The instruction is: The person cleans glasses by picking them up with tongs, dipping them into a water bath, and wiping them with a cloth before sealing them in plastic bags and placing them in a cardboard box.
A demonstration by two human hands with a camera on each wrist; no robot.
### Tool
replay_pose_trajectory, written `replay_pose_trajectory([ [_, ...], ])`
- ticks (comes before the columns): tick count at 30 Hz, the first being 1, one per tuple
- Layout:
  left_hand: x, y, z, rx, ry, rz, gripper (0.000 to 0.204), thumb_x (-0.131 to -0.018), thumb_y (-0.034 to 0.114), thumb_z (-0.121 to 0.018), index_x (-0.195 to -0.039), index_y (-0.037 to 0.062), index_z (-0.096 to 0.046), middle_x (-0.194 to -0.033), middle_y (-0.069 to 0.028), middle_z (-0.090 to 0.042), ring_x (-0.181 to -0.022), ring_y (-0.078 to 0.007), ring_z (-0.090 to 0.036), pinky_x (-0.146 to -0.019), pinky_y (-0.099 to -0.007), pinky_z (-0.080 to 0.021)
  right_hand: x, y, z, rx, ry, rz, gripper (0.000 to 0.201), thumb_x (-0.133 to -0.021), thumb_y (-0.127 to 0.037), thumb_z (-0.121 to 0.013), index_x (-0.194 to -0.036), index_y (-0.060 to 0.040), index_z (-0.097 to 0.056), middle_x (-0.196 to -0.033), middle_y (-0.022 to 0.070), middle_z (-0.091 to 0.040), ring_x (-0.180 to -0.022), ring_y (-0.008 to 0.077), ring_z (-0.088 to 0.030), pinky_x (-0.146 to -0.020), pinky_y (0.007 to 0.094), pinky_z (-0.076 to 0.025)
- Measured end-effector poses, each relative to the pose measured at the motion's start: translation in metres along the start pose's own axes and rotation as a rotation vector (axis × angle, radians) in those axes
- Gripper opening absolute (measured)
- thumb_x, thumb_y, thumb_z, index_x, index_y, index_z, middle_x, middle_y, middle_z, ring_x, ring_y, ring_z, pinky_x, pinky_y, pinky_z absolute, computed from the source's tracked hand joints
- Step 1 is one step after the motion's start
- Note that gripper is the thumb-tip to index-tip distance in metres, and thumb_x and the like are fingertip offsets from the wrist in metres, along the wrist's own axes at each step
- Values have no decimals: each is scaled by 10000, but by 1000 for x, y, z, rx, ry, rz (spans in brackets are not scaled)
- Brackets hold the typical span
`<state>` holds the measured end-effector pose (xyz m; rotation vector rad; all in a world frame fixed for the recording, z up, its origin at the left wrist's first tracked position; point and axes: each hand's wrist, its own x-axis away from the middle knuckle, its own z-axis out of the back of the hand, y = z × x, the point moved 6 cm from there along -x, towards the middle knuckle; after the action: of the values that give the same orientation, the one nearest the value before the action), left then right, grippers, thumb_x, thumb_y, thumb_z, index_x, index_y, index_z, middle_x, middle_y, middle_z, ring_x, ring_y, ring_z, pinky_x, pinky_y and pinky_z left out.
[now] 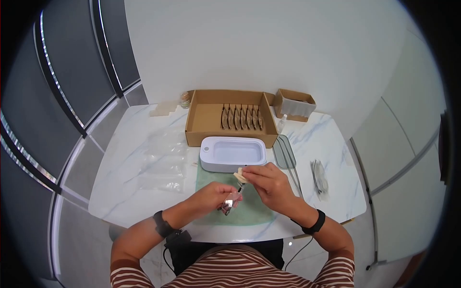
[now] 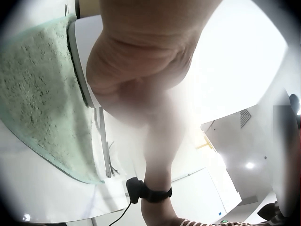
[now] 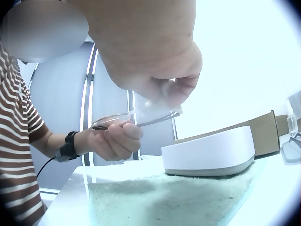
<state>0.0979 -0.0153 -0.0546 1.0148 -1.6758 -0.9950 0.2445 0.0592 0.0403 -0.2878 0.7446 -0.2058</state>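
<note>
My left hand grips a pair of eyeglasses by one side, with a clear lens showing beside the fingers. My right hand pinches a small cream-coloured soft piece at the upper end of the glasses. In the right wrist view the glasses frame stretches from the left fingers up toward the right fingertips. Both hands are over a pale green cloth, just in front of a white cleaner with an oblong basin. In the left wrist view the hand hides the glasses.
Behind the cleaner, a cardboard box holds a row of several glasses. A smaller carton, a spray bottle and a grey tray stand to the right. Bagged glasses lie farther right; clear plastic bags lie left.
</note>
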Motion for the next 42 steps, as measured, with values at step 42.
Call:
replay_pose_trajectory([
  [42, 12, 93, 76, -379, 423, -231, 172, -992, 145, -644, -993, -19, -695, -767, -11, -647, -605, -87, -590, -578, -238, -478, 47, 30, -38, -60, -450, -161, 228, -830, -34, -728, -1053, -77, -736, -992, 98, -649, -848, 324, -672, -740, 399, -561],
])
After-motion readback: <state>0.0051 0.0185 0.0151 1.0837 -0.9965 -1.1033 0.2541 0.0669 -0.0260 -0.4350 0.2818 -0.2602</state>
